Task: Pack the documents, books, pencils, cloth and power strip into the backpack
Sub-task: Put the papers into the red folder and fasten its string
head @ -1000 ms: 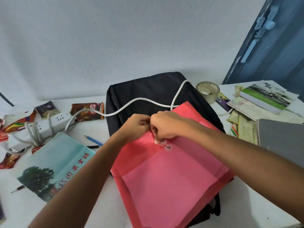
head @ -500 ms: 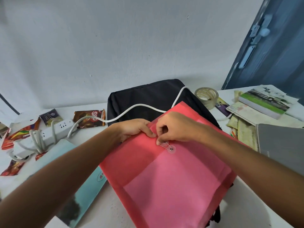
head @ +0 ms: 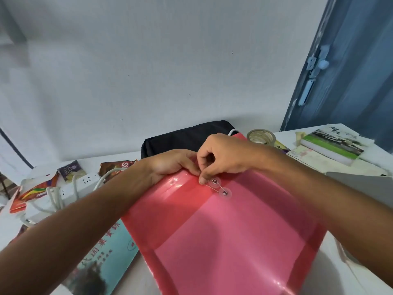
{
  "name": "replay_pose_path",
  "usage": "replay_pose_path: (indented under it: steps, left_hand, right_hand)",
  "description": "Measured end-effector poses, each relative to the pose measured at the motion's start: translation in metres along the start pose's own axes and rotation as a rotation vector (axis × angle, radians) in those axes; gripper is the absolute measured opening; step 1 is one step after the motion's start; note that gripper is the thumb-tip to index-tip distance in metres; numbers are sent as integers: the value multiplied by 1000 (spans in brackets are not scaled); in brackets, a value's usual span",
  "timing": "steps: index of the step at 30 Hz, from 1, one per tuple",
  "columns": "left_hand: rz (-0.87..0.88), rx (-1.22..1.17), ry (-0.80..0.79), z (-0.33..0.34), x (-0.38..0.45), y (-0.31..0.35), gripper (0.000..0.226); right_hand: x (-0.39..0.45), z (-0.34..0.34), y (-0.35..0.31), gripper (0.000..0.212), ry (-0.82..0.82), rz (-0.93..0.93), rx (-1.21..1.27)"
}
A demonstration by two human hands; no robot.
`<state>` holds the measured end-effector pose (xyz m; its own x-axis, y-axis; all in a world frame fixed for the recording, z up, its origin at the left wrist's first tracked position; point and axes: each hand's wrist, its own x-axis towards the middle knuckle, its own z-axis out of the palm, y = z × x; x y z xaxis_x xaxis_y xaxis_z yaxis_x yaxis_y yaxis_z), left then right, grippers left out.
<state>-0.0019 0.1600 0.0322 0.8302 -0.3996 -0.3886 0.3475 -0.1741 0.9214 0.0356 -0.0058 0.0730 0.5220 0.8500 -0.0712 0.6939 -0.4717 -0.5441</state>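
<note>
A: Head view, item one?
B: Folder point(head: 229, 231), red translucent plastic, lying flap-up on the backpack point(head: 182, 135), black, mostly hidden beneath it. Two clear buttons point(head: 220, 187) on the flap, a thin string point(head: 211, 186) running between them.

A: Hands?
B: Right hand point(head: 221, 156): fingers curled, thumb and forefinger pinching the string end just beside the upper button. Left hand point(head: 174, 162): fingers bent down onto the flap edge, pressing it flat, touching the right hand's fingertips.

A: Handling?
B: Judged light, thin, bendy and slick; likely to slide off the bag if tilted. Best taken by a long edge with the flap tied, not by the string.

A: Other stock, same view?
B: Power strip point(head: 85, 182), white, on the table to the left, its cord point(head: 108, 173) looping toward the bag. Teal book point(head: 106, 252) partly under the left forearm. Green book point(head: 331, 143) far right on loose papers. Tape roll point(head: 261, 136) behind the right wrist. Wrappers point(head: 72, 170) along the left. Pencils and cloth: not made out here.

A: Stage?
B: Judged closing the folder; nothing seen inside the backpack yet.
</note>
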Motion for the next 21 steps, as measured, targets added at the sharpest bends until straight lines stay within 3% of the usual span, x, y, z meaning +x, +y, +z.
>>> replay_pose_path:
  steps: [9,13,17,21]
  left_hand:
    - [52,35,-19,2,-19,22,25]
    - [51,36,0,0,-24,26,44]
    - [79,-3,-8,0,-32,31,39]
    - [93,-50,29,-8,-34,29,55]
  right_hand:
    - [-14,-18,-16,21,98,17,23]
    - [-21,-21,-19,21,152,8,41]
    - [-26,-24,-14,19,227,8,46]
    - [-35,-19,-5,16,331,-8,85]
